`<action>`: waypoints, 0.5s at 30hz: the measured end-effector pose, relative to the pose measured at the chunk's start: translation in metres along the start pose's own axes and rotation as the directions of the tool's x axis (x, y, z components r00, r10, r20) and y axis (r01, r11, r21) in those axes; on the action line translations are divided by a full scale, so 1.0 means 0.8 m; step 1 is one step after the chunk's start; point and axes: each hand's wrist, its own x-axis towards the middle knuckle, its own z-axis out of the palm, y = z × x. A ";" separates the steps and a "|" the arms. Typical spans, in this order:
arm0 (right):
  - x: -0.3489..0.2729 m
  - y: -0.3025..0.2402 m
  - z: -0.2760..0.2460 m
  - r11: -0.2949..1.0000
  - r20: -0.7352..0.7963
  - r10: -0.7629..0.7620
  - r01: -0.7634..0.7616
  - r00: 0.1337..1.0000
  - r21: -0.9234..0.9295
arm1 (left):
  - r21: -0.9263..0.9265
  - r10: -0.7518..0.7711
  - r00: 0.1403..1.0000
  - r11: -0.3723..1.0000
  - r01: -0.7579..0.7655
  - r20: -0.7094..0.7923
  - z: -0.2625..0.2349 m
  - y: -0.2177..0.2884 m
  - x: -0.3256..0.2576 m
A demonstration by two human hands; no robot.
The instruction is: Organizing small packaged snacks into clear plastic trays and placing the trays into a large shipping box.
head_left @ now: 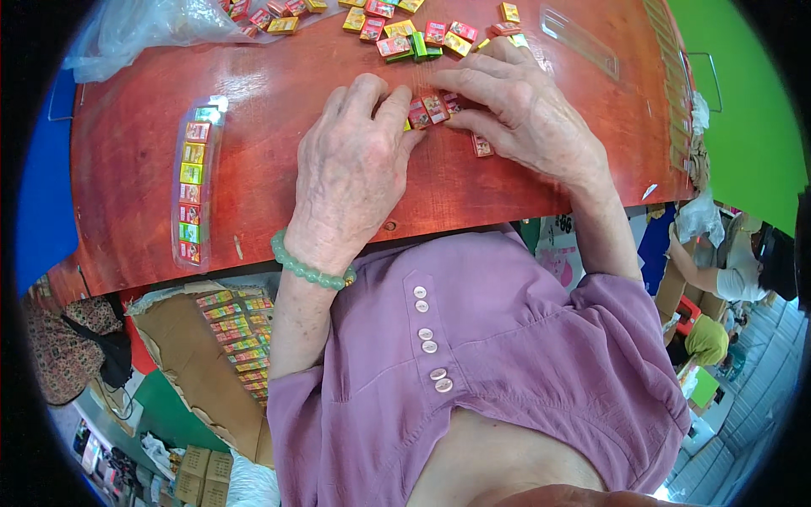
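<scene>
Small red cartons (pixel 434 108) lie in the frame's upper centre between the left hand (pixel 356 160) and right hand (pixel 532 110), which are apart and curled; whether either grips, I cannot tell; the cartons look light, stiff, crushable, best pinched by opposite sides; knuckles obscure the outermost ones.

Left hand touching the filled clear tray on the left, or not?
Apart. The head view shows a wide strip of bare red tabletop between the left hand and the filled clear tray.
</scene>
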 end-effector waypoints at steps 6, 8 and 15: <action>-0.003 -0.011 0.023 0.989 -0.067 -0.067 0.057 0.995 -0.139 | -0.019 0.052 0.999 0.998 -0.052 -0.009 -0.003 -0.003 -0.003; -0.007 -0.020 0.027 0.988 -0.064 -0.067 0.057 0.996 -0.141 | -0.045 0.047 0.999 0.998 -0.046 0.020 -0.006 -0.007 -0.009; -0.024 -0.046 0.036 0.996 -0.068 -0.029 0.023 0.997 -0.085 | -0.035 0.020 0.996 0.999 -0.017 0.086 -0.021 -0.006 -0.029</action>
